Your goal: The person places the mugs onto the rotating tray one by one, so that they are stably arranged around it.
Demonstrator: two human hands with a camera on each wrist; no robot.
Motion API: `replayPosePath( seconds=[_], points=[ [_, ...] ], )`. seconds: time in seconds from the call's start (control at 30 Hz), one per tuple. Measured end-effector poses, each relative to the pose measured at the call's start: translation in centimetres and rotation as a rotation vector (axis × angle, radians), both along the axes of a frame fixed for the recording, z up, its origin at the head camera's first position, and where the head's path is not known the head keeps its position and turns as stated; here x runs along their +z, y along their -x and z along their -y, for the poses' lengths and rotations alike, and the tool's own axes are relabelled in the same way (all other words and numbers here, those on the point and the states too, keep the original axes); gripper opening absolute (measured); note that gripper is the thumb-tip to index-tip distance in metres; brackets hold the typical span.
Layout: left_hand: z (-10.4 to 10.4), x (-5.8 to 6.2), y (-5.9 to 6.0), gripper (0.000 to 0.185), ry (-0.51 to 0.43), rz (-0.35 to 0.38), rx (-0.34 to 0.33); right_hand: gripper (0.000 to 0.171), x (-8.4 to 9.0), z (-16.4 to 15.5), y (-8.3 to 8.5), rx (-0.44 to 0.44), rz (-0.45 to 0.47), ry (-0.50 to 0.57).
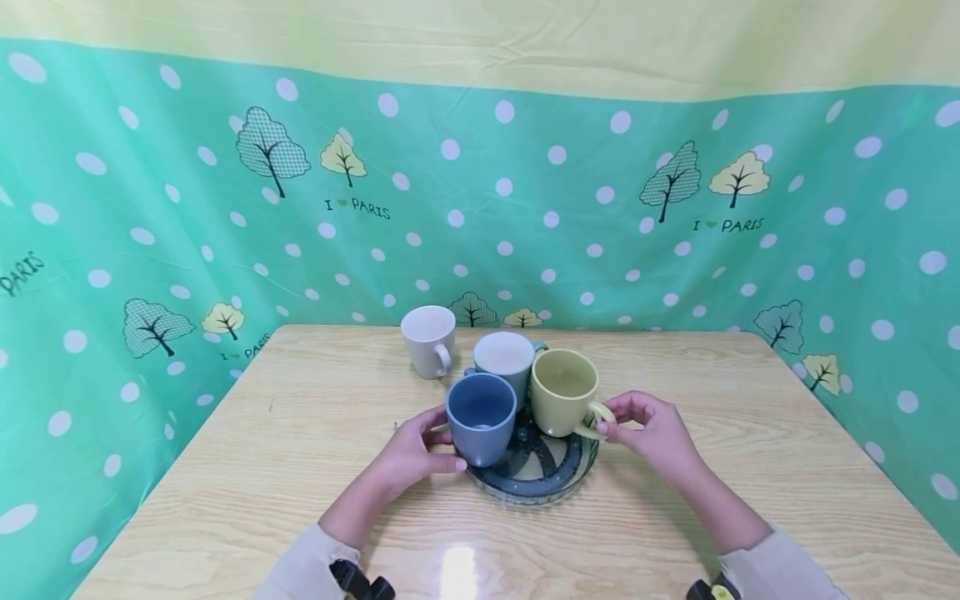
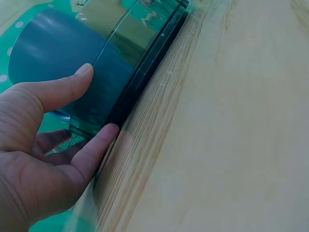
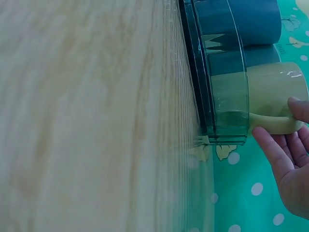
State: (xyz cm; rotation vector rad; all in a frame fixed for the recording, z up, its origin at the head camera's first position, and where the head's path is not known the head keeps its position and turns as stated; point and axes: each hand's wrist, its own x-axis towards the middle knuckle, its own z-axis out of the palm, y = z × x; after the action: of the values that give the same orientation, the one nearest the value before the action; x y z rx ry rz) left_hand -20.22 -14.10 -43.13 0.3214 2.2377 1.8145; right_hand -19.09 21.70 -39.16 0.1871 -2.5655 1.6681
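Observation:
A round glass tray (image 1: 536, 500) with a dark base carries a blue mug (image 1: 482, 417), a pale blue mug (image 1: 517, 379) and a yellow mug (image 1: 562, 383), all upright. My left hand (image 1: 416, 450) holds the tray's left side beside the blue mug. In the left wrist view, its thumb (image 2: 67, 87) lies against the glass wall and a finger (image 2: 99, 147) reaches the base. On the right, my right hand (image 1: 652, 433) pinches the yellow mug's handle (image 3: 275, 123) between thumb and fingers.
A white mug (image 1: 429, 342) stands on the wooden table (image 1: 300, 467) behind the tray, to the left, its handle turned towards the front right. Green dotted curtains (image 1: 450, 217) hang along the back and both sides.

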Motion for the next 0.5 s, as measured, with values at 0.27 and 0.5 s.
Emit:
replayPosePath(
  seconds=[0.27, 0.5],
  points=[
    [0.10, -0.23, 0.24, 0.086, -0.011, 0.011, 0.012, 0.032, -0.29, -0.19, 0.13, 0.018, -0.004, -0.005],
    [0.30, -0.50, 0.45, 0.087, -0.046, 0.016, -0.005, 0.033, -0.54, -0.88, 0.07, 0.065, -0.015, -0.052]
  ],
)
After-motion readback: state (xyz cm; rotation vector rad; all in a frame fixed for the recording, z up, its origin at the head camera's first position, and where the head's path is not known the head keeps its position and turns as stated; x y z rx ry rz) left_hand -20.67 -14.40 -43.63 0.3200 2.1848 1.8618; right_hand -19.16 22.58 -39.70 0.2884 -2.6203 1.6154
